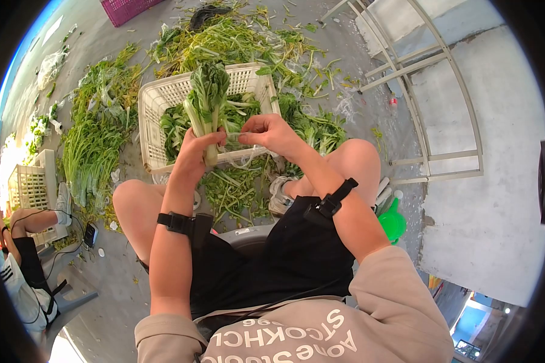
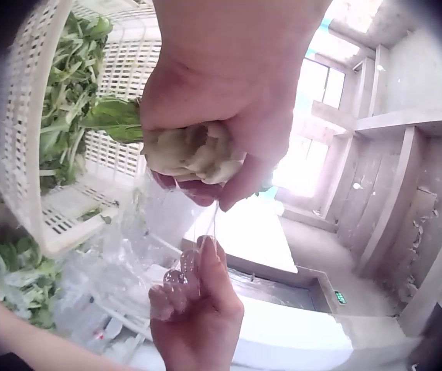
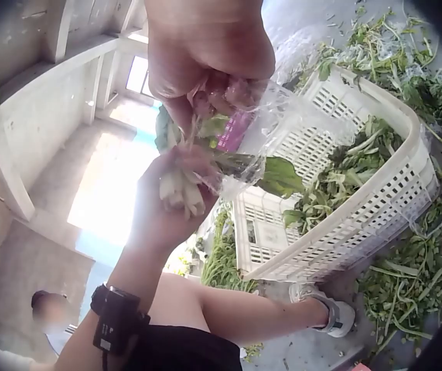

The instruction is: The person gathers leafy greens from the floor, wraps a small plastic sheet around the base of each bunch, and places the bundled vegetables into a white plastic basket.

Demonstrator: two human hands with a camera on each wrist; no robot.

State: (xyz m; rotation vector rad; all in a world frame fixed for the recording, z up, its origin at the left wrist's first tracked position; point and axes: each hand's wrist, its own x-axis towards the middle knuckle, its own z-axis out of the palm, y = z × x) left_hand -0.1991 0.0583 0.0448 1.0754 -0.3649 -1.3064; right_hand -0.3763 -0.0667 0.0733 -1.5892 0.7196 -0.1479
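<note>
In the head view a bunch of leafy greens (image 1: 207,100) stands upright in my left hand (image 1: 191,156), which grips it round the pale stalks. The cut stalk ends (image 2: 197,151) face the camera in the left wrist view. My right hand (image 1: 274,136) is just to the right, thumb and fingers pinching clear plastic film (image 3: 271,116). A thin strand of this film runs taut between the two hands in the left wrist view. Below and beyond them is a white slatted crate (image 1: 146,130) with loose greens inside.
Heaps of greens and trimmings (image 1: 100,133) cover the floor around the crate. A magenta crate (image 1: 124,9) stands at the back, a metal frame (image 1: 427,97) against the right wall. Near the right knee lies a green plastic item (image 1: 393,224). Another person (image 1: 24,266) sits at far left.
</note>
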